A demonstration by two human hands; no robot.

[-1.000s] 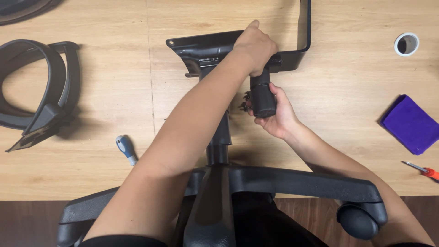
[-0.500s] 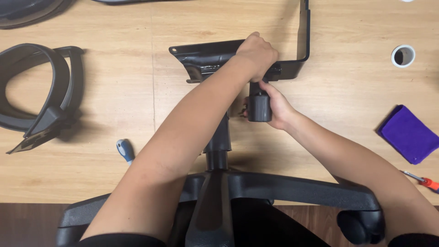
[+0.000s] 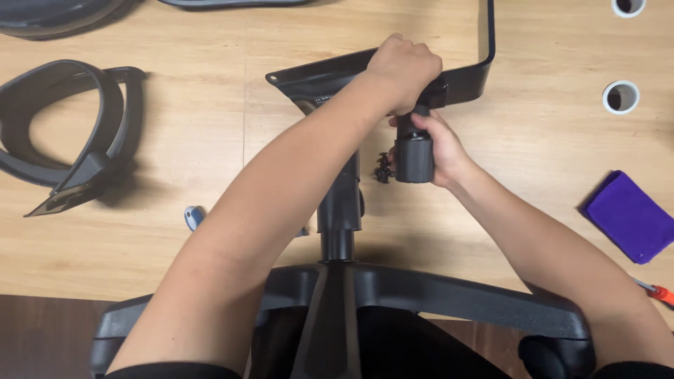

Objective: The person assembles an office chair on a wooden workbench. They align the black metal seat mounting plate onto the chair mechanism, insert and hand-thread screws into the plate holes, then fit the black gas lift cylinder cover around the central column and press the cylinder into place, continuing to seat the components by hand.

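Overhead: left hand (image 3: 406,70) clenched on seat plate (image 3: 330,76); right hand (image 3: 439,151) grasping cylinder (image 3: 413,158); two tape rolls (image 3: 620,97).

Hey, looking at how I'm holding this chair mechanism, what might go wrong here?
The left hand crosses over the right hand gripping the black cylinder, so a slip might pinch fingers against the metal seat plate. The small black fasteners lie loose beside the cylinder and may get knocked away. The base overhangs the table edge and might tip.
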